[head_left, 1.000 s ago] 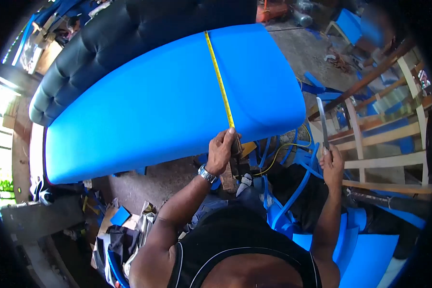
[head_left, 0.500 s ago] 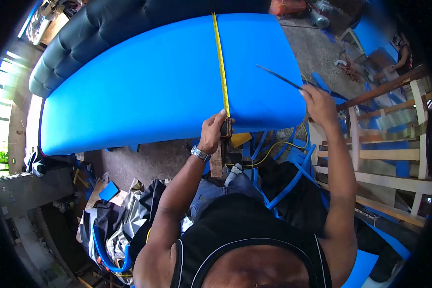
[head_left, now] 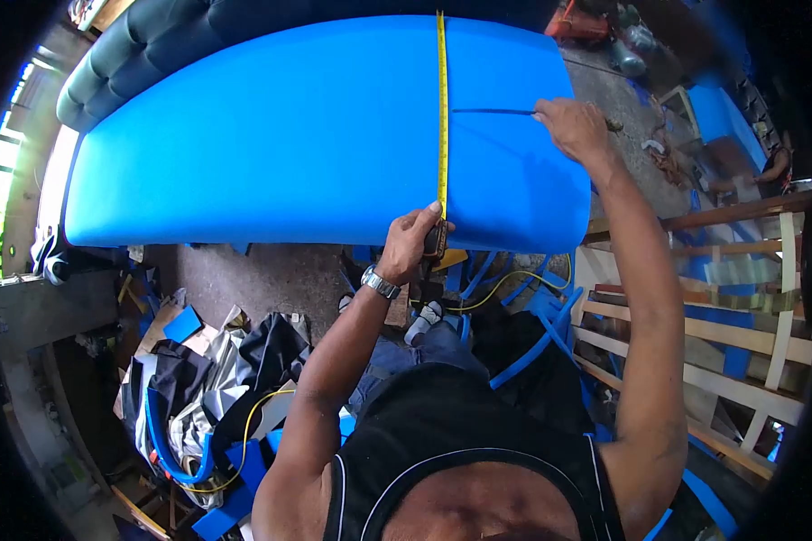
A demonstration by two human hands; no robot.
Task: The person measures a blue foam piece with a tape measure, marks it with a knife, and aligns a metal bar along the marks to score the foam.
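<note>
A long blue foam cushion point(head_left: 271, 135) lies across the front of me, against a dark tufted backrest point(head_left: 167, 56). Over its width runs the yellow blade of a tape measure point(head_left: 443, 126), pulled out to the far edge. My left hand point(head_left: 410, 242) is closed around the tape's dark case at the near edge, thumb on the yellow strip. Above the cushion's right part, my right hand point(head_left: 576, 131) grips a long thin knife point(head_left: 492, 111), its dark blade pointing left at the tape. Part of the handle shows behind that hand.
Wooden slatted frames point(head_left: 695, 316) stand at the right. Blue foam strips point(head_left: 537, 347) and a yellow hose point(head_left: 505, 290) lie on the floor near my feet. At lower left is a heap of black and silver fabric point(head_left: 235, 370). Another person point(head_left: 774, 167) is at the far right.
My right hand has moved up and the knife has swung to lie level, its tip closer to the tape. My left hand still holds the tape case; the view has shifted slightly.
</note>
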